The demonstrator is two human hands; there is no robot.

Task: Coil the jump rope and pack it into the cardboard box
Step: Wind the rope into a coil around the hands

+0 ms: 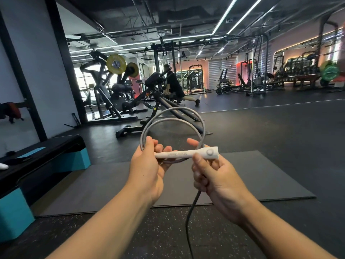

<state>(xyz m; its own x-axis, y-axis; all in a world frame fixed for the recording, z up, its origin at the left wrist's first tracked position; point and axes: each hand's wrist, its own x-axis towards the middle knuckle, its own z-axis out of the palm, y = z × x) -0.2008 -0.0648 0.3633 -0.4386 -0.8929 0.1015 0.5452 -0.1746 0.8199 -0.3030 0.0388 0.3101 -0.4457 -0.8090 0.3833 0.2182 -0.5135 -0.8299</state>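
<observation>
While the coiling is only part done, the left hand point(147, 165) pinches two loops of the thin grey jump rope point(173, 120) and the white plastic handle point(186, 153) in closed fingers. The right hand point(214, 176), just beside, curls around loose rope hanging down. Next it must wrap another loop. No cardboard box shows. The handle's writing is too blurry.

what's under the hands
Below the left hand and right hand lies a dark mat on speckled floor. The rope trails down from the right hand; where it ends is out of frame.
</observation>
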